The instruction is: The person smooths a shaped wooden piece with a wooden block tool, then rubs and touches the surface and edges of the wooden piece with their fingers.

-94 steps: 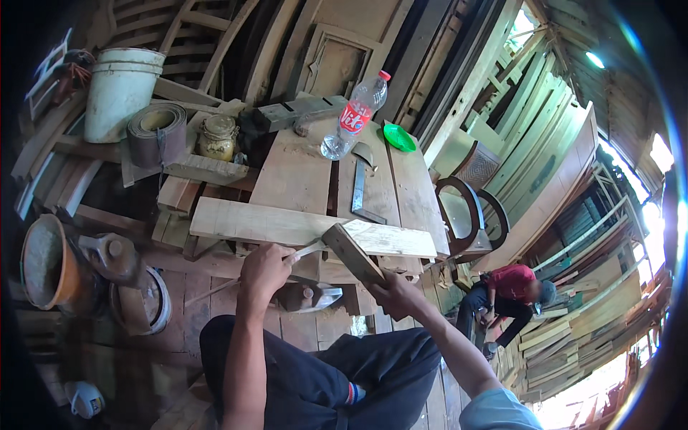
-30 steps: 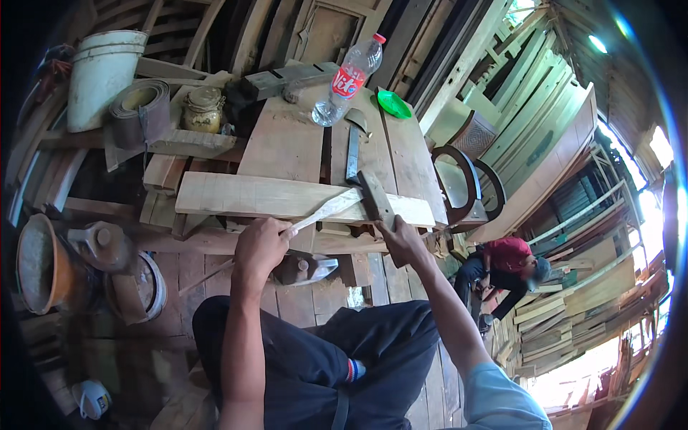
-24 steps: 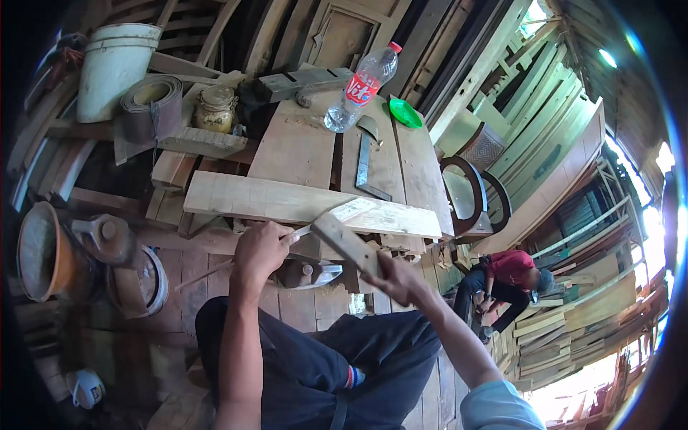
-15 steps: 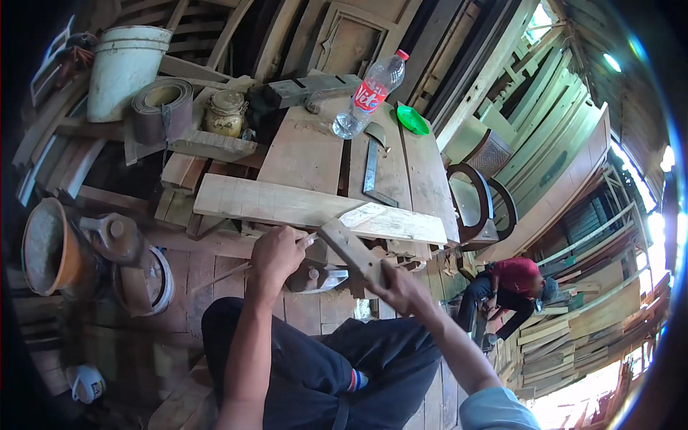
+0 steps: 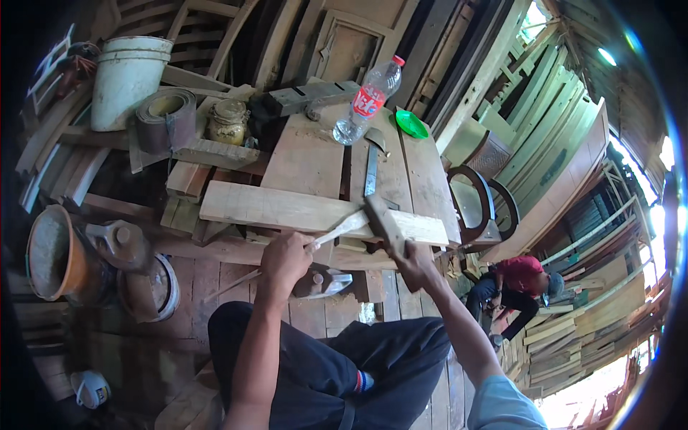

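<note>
My left hand (image 5: 285, 258) is closed on one end of a slender pale wooden piece (image 5: 337, 232). That piece slants up to the right across a light plank (image 5: 276, 206) lying on the workbench. In my right hand (image 5: 413, 264) is a flat brown wooden block (image 5: 385, 223), gripped by its lower end. The block's upper end stands at the far tip of the pale piece, above the plank; whether they touch I cannot tell. A metal square (image 5: 371, 172) lies on the bench just beyond, partly covered by the block.
On the bench (image 5: 301, 161) stand a plastic bottle (image 5: 367, 104) and a green dish (image 5: 411, 125). At left are a sandpaper roll (image 5: 166, 123), a glass jar (image 5: 228, 122), a white bucket (image 5: 131, 82) and an orange basin (image 5: 51, 251). Another person (image 5: 517, 279) crouches at right.
My right hand has moved the brown block up and to the right, toward the pale piece's far tip. More of the pale piece shows beside my left hand, which still holds it.
</note>
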Demonstrator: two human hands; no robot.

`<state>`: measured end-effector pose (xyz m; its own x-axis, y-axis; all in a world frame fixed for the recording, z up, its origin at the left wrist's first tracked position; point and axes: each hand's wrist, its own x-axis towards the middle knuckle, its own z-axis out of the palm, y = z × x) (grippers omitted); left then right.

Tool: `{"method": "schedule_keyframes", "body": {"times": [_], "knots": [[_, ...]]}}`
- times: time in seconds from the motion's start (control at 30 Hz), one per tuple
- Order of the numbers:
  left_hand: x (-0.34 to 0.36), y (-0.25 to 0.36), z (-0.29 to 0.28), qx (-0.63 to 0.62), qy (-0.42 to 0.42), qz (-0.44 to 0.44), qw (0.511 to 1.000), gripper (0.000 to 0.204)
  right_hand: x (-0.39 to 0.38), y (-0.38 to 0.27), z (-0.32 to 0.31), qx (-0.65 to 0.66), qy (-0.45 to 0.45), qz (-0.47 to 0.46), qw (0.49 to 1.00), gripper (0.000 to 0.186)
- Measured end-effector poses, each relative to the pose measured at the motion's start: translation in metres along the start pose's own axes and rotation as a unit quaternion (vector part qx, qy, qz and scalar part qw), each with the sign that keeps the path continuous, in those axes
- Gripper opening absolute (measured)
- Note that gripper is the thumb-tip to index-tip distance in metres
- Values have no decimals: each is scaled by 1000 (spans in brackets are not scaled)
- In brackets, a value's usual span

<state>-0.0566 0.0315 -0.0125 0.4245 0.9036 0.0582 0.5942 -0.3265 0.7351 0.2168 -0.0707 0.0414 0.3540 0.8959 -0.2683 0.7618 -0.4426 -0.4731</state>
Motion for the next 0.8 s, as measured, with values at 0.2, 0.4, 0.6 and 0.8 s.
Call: {"method": "schedule_keyframes", "body": {"times": [0.2,0.4,0.6,0.8], "knots": [[-5,-7,-7,-15,-3,-14,1000,22,9,2,-8,-76,-44,42,995,57],[2,5,-8,-27,-22,-18,999,22,4,53,21,-83,-13,-135,987,70],[2,3,3,-7,8,16,1000,24,8,10,-2,-18,1,14,1000,50],[-3,7,-2,-23,-9,-13,1000,23,1,-5,-9,-36,1,49,998,61]]}}
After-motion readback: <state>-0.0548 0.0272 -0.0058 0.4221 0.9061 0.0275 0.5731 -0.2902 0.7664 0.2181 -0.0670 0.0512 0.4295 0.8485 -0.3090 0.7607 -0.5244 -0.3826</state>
